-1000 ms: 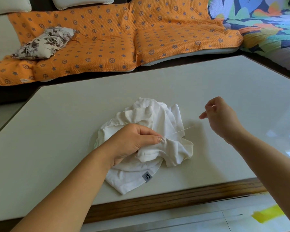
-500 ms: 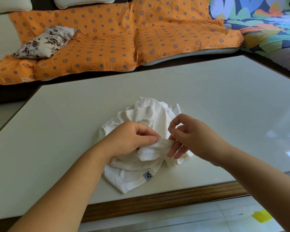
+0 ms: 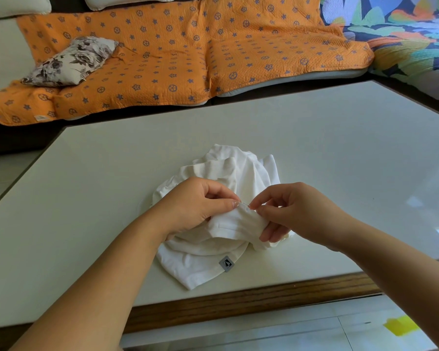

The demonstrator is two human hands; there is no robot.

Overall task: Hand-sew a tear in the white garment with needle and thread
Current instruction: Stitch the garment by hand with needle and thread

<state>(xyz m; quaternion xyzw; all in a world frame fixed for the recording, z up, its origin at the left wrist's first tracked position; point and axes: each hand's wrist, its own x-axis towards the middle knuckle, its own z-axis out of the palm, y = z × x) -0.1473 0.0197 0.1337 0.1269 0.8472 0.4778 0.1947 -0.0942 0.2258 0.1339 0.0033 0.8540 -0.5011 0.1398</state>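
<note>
A crumpled white garment with a small grey label lies on the pale table near its front edge. My left hand grips a raised fold of the cloth between thumb and fingers. My right hand pinches the needle at the top of that fold, close to my left thumb tip, while its lower fingers rest under the cloth. Only a thin glint of the needle shows. The thread is too fine to make out.
The table has a wooden front rim. Behind it runs a sofa with an orange patterned cover, a floral cushion at the left and a colourful leaf-print cover at the right. Pale floor with a yellow mark lies below.
My right hand, which was out to the right with the thread pulled taut, has come back to the fold and now pinches the needle beside my left thumb. My left hand kept its grip.
</note>
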